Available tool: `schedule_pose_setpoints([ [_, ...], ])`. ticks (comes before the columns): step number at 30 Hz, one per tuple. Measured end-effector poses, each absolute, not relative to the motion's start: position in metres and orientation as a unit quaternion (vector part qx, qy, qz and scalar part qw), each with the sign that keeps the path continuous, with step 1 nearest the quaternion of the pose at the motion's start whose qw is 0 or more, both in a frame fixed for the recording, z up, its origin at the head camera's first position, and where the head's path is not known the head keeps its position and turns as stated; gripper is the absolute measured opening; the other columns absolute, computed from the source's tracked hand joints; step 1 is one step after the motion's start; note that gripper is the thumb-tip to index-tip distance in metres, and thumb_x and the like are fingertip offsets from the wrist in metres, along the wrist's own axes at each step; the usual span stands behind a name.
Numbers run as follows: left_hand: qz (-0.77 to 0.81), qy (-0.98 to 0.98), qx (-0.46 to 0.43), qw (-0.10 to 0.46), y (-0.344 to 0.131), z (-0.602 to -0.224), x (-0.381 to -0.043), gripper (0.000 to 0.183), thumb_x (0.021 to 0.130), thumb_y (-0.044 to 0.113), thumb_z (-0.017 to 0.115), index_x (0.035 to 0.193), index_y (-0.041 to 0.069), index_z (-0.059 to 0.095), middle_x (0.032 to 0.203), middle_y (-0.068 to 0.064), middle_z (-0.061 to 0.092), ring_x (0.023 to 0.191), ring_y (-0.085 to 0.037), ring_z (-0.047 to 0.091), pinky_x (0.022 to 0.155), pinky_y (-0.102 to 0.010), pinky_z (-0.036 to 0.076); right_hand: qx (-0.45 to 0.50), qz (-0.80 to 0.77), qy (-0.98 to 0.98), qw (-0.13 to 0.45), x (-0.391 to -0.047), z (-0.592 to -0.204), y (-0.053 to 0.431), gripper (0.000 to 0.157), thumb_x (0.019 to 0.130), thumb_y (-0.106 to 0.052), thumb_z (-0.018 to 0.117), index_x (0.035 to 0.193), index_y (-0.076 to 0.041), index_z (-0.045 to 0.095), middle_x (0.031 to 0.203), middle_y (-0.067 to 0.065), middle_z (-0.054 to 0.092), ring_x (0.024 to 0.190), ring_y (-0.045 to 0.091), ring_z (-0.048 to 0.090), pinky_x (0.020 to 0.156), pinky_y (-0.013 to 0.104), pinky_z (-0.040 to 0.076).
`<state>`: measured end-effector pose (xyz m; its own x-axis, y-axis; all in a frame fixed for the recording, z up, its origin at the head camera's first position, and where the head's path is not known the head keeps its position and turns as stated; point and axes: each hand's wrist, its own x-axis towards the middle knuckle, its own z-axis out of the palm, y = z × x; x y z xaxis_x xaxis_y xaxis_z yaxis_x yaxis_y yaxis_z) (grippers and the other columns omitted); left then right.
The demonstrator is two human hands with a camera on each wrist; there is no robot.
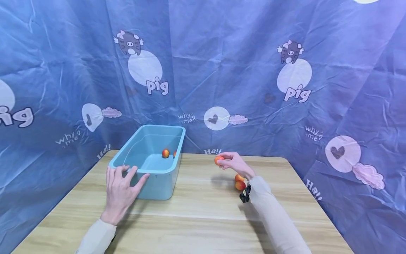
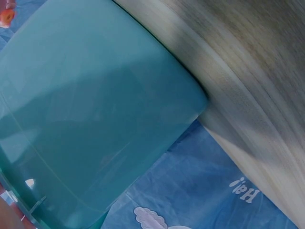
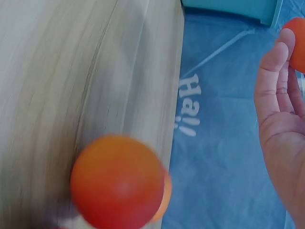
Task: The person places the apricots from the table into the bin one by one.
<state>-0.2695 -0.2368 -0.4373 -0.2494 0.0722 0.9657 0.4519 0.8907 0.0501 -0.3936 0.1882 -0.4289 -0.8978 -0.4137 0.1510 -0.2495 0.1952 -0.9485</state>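
Observation:
My right hand (image 1: 233,163) pinches a small round orange-red fruit (image 1: 219,161) between thumb and fingertips, raised over the table right of the bin. In the right wrist view the held fruit (image 3: 299,45) shows at the upper right edge. Below that hand, near the wrist, two more red-and-yellow fruits (image 1: 240,185) lie together on the table; one looms large (image 3: 118,183) in the right wrist view. My left hand (image 1: 118,190) rests on the near rim of a light-blue plastic bin (image 1: 158,185), fingers spread, thumb against its outer front wall. Inside the bin lies a fruit (image 1: 165,153), with another partly hidden by the right wall.
The bin stands on the left half of a light wood table (image 1: 203,225). A blue printed cloth (image 1: 203,70) hangs behind and along both sides of the table. A dark band (image 1: 245,194) sits at the right wrist.

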Motion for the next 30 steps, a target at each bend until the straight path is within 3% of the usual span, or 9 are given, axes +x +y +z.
schedule_pose_setpoints([
  [9, -0.16, -0.775, -0.164, 0.589, -0.235, -0.434, -0.27, 0.061, 0.089, 0.063, 0.058, 0.096, 0.004, 0.069, 0.093, -0.024, 0.057, 0.092, -0.045, 0.05, 0.099, -0.074, 0.029, -0.231, -0.61, 0.754, 0.075, -0.398, -0.417, 0.162, 0.041, 0.09, -0.017, 0.072, 0.124, 0.002, 0.062, 0.097, 0.004, 0.072, 0.082, 0.018, 0.067, 0.075, 0.029, 0.058],
  [22, -0.156, -0.781, -0.159, 0.583, -0.237, -0.439, -0.268, 0.06, 0.085, 0.062, 0.062, 0.096, 0.003, 0.07, 0.094, -0.025, 0.058, 0.092, -0.045, 0.05, 0.099, -0.075, 0.029, -0.256, -0.639, 0.721, 0.078, -0.398, -0.409, 0.13, 0.042, 0.09, -0.011, 0.069, 0.127, 0.007, 0.058, 0.096, 0.005, 0.072, 0.078, 0.02, 0.066, 0.071, 0.026, 0.057],
  [30, -0.157, -0.779, -0.16, 0.585, -0.236, -0.439, -0.267, 0.061, 0.086, 0.062, 0.061, 0.097, 0.003, 0.07, 0.094, -0.025, 0.058, 0.092, -0.045, 0.05, 0.099, -0.074, 0.029, -0.267, -0.637, 0.719, 0.072, -0.398, -0.398, 0.111, 0.036, 0.091, -0.012, 0.07, 0.123, 0.003, 0.062, 0.095, 0.005, 0.071, 0.077, 0.022, 0.064, 0.071, 0.025, 0.056],
])
